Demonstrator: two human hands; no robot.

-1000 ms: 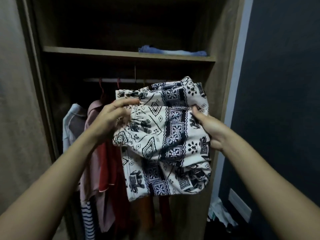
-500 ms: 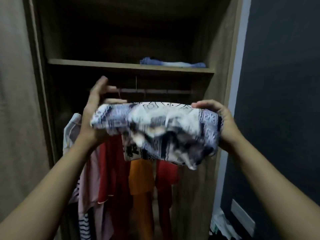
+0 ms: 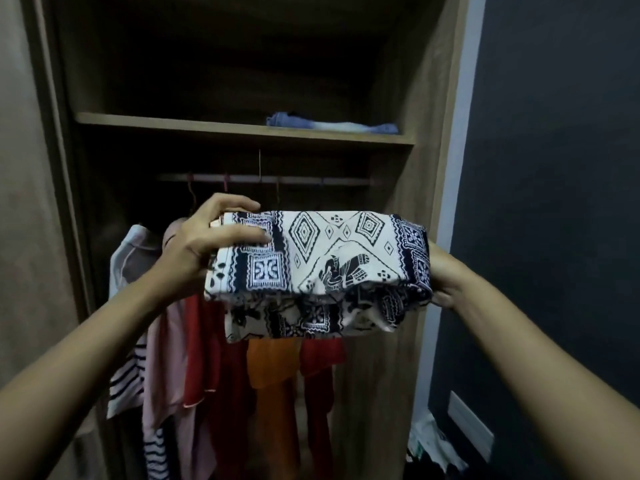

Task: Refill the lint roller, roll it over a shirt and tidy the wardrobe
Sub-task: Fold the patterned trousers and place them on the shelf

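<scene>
One folded cloth [image 3: 322, 258], left hand [image 3: 201, 247] gripping; right hand [image 3: 445, 275] mostly hidden behind.

Wooden shelf [image 3: 166, 122] spanning the wardrobe [image 3: 433, 98] above the hanging rail [image 3: 311, 180]. One folded blue garment [image 3: 329, 123], paler along its middle, lies flat on the shelf's right half, close to the front edge.

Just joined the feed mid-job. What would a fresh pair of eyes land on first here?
The folded black-and-white patterned cloth dominates the centre, with the left hand gripping its left end and the right hand holding its right end. Behind and below it, a red garment and an orange garment hang in the open wardrobe. A folded blue garment lies on the shelf above.
</scene>
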